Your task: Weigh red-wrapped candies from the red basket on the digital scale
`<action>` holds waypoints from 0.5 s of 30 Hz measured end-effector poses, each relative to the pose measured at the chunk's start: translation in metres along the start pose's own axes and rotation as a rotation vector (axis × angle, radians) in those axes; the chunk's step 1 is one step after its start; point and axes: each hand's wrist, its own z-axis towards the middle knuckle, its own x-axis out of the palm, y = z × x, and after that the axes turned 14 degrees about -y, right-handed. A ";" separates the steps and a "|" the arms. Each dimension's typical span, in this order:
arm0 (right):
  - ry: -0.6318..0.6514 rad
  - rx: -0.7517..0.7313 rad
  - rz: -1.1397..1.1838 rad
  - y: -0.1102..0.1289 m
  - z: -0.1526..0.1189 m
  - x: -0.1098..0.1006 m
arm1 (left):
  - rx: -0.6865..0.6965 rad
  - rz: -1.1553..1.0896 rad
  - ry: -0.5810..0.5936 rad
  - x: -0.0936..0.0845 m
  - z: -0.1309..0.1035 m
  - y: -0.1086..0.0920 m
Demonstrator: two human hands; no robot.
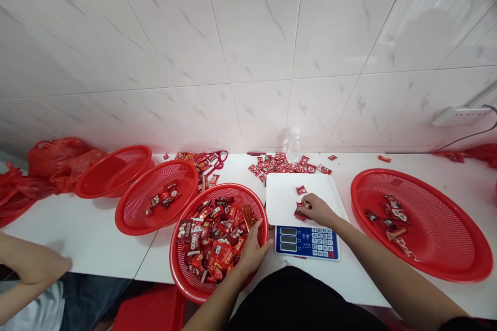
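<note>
My left hand (254,251) grips the right rim of a round red plastic basket (179,282), its thumb outside and its fingers inside. Many red-wrapped candies (221,258) fill that basket, and a long brown wrapped bar (247,217) leans near my fingertips. Over the white pan (330,191) of a digital scale (306,242), my right hand (317,211) pinches small red candy packets (300,212); its fingers partly cover them. Another small red packet (301,190) lies on the pan behind. The scale's readings are too dark to make out.
A wide red basket (446,232) with some candies stands right. Two more red baskets (128,217) are left, beside red plastic bags (62,165). Small packets (275,163) and a clear bottle (294,146) lie behind the scale. Another person's arm (31,264) rests at far left.
</note>
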 end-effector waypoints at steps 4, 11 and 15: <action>-0.035 -0.007 -0.105 -0.012 -0.016 0.011 | -0.004 0.008 -0.003 0.001 0.000 -0.001; -0.129 -0.028 -0.161 -0.011 -0.021 0.019 | -0.010 0.053 0.002 0.000 0.001 -0.002; -0.124 -0.033 -0.153 -0.008 -0.021 0.021 | -0.012 0.056 0.003 0.000 0.001 -0.001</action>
